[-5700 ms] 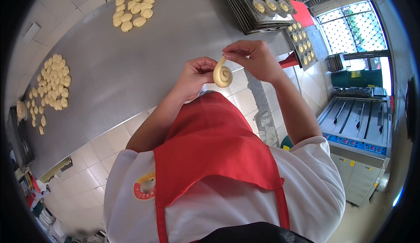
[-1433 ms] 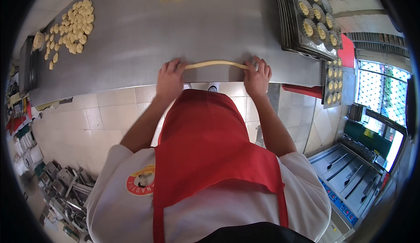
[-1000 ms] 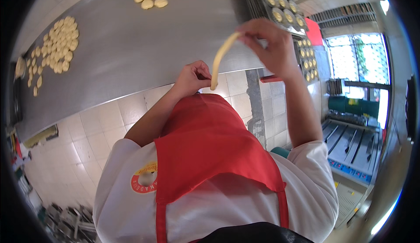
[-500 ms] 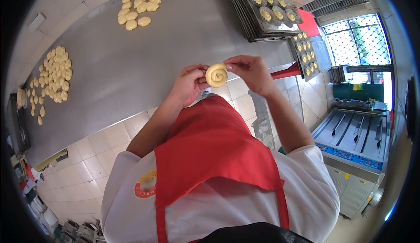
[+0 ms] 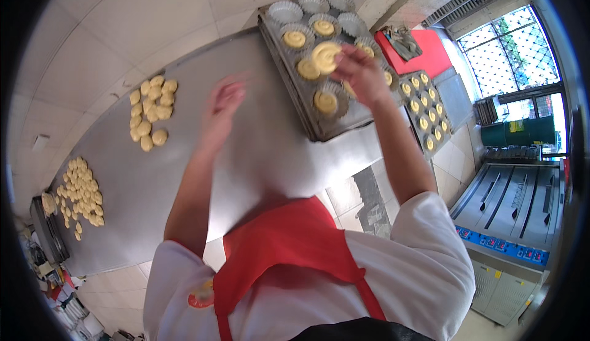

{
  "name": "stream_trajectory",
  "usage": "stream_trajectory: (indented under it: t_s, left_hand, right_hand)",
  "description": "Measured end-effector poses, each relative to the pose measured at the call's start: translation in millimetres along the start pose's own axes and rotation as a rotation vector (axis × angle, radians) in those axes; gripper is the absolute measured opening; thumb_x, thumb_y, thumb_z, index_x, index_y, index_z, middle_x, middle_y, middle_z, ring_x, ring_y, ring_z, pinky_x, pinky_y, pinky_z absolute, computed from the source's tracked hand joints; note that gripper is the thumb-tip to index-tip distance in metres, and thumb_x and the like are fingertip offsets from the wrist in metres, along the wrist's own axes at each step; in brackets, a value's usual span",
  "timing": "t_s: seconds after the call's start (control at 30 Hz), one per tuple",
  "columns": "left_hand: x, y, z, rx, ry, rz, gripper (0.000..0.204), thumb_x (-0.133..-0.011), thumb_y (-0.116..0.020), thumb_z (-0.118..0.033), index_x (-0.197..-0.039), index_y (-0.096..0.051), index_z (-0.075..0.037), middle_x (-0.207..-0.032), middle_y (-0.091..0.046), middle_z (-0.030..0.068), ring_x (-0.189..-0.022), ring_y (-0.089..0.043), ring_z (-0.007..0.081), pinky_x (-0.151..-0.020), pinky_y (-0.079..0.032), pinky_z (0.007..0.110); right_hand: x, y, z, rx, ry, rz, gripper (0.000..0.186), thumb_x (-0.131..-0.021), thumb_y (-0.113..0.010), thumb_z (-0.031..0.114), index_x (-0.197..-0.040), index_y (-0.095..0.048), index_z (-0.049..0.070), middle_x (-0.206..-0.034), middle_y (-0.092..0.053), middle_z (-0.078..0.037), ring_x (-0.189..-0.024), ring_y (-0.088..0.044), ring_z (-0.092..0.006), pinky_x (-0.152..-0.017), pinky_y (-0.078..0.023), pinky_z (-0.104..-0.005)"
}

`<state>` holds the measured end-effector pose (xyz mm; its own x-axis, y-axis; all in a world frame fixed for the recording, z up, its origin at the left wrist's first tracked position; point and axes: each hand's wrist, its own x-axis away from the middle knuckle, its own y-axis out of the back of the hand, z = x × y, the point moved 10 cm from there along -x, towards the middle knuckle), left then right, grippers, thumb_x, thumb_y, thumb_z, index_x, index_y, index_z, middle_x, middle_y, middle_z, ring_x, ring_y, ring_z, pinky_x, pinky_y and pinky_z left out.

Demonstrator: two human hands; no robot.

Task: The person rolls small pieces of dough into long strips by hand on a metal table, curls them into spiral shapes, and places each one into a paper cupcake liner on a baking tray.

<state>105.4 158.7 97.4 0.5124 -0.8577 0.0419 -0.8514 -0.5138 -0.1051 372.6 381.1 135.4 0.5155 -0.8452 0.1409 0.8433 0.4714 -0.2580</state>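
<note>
Pinched at its right edge, a coiled spiral of pale yellow dough [image 5: 325, 57] is in my right hand [image 5: 364, 78]. That hand hovers over a dark baking tray [image 5: 319, 131] of fluted metal tins. Several tins hold dough spirals, such as the one in the near tin [image 5: 326, 102]; the tins at the far side, like this fluted tin [image 5: 285, 12], have no dough in them. My left hand [image 5: 225, 102] is above the steel table left of the tray, smeared by motion. I see nothing held in it, and its fingers are too blurred to read.
On the steel table [image 5: 184, 175] lie a cluster of round dough pieces [image 5: 151, 109] and a larger cluster of smaller pieces [image 5: 80, 188]. A second tray of spirals [image 5: 428, 117] stands at right, near a red surface [image 5: 424, 52] with a cloth [image 5: 402, 43]. A steel appliance [image 5: 504, 199] stands farther right.
My right hand has carried the dough spiral forward from in front of my apron to over the tray. My left hand has let go of it and moved left and forward. The view has shifted.
</note>
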Motion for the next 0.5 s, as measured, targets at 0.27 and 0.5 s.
stream_trajectory:
  t_s: [0.27, 0.5]
  left_hand:
    - [28, 206, 102, -1.629, 0.278, -0.031, 0.065, -0.092, -0.076, -0.008, -0.153, -0.053, -0.012, -0.158, -0.049, 0.0152, -0.148, -0.045, 0.0349, -0.120, -0.042, 0.049]
    - [15, 249, 97, -1.769, 0.150, -0.026, 0.035, -0.085, -0.073, 0.001, -0.118, -0.064, -0.007, -0.135, -0.059, 0.0139, -0.123, -0.061, 0.0361, -0.098, -0.056, 0.049]
  right_hand:
    - [-213, 150, 38, 1.023, -0.015, -0.012, 0.039, -0.098, -0.075, 0.021, -0.132, -0.070, 0.004, -0.113, -0.077, -0.016, -0.091, -0.077, -0.0272, -0.085, -0.063, -0.0393]
    - [-110, 41, 84, 1.515, 0.373, -0.315, 0.036, -0.100, -0.067, 0.035, -0.125, -0.075, 0.010, -0.111, -0.077, -0.020, -0.101, -0.076, -0.0353, -0.088, -0.060, -0.0478]
